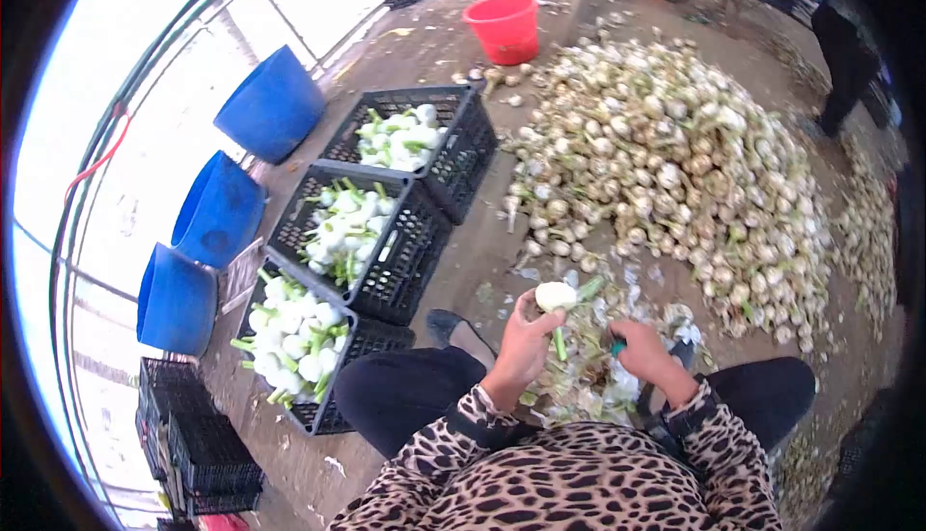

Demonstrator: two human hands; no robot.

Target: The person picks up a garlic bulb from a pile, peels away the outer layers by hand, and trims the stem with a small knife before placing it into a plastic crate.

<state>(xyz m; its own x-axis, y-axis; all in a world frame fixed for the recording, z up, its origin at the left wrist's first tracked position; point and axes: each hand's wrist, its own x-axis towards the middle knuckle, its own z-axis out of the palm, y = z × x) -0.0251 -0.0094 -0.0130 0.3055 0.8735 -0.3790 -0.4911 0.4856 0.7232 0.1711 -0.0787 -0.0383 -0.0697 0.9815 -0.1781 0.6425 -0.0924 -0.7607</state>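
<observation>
Near the knees, the left hand (524, 340) holds a white bulb (556, 296), and the right hand (644, 357) is closed on a teal tool (614, 346). Three crates (410, 253) at left already hold clean bulbs; the big pile (675, 164) far right seems mostly still to do.

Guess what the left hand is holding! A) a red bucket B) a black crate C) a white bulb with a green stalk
C: the left hand is closed around a white bulb with a green stalk; the right hand grips a teal-handled tool.
</observation>
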